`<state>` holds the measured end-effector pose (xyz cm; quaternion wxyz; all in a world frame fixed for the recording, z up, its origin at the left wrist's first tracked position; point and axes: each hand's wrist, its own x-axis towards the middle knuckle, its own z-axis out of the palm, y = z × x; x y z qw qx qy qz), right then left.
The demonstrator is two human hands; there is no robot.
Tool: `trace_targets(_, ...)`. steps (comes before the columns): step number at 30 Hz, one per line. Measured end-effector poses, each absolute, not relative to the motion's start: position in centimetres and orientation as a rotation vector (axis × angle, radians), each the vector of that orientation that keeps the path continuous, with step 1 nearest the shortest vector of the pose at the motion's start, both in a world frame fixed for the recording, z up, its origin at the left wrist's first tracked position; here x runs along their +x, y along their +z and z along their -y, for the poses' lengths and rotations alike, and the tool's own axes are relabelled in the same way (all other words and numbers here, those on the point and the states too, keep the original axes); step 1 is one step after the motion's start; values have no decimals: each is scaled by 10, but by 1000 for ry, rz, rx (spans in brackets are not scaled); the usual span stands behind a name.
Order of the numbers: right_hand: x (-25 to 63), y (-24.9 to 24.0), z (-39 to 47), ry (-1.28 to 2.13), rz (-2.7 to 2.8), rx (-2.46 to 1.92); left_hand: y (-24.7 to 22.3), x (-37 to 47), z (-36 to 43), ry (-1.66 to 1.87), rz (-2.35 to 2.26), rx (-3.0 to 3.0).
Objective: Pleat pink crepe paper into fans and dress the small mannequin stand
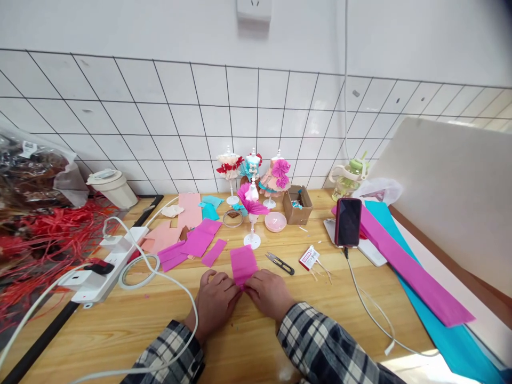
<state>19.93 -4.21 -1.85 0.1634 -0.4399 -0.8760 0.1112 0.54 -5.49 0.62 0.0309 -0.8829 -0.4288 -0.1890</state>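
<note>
Magenta crepe-like paper, one rectangular sheet [243, 262], is at the near middle of the brown wooden desk [340, 304]. I see its near edge pinched by the bare left hand [218, 301] and right hand [271, 293]. Beyond it I count four small white dress-form stands [252, 193], one round pink bowl [275, 222], and one open brown cardboard box [296, 215]. One pair of black-handled metal snips [285, 265] lies near the right hand.
</note>
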Motion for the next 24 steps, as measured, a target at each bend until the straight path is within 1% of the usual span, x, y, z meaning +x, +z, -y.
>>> trace_targets(8, 198, -14, 44, 206, 2531, -1268, -6, 1, 51, -550, 1196, -2759)
trace_targets(15, 198, -12, 44, 254, 2521, -1332, -7, 3, 51, -522, 1246, -2804)
trace_targets(24, 196, -16, 44, 185, 2543, -1338, -16, 0, 49, -522, 1245, -2838)
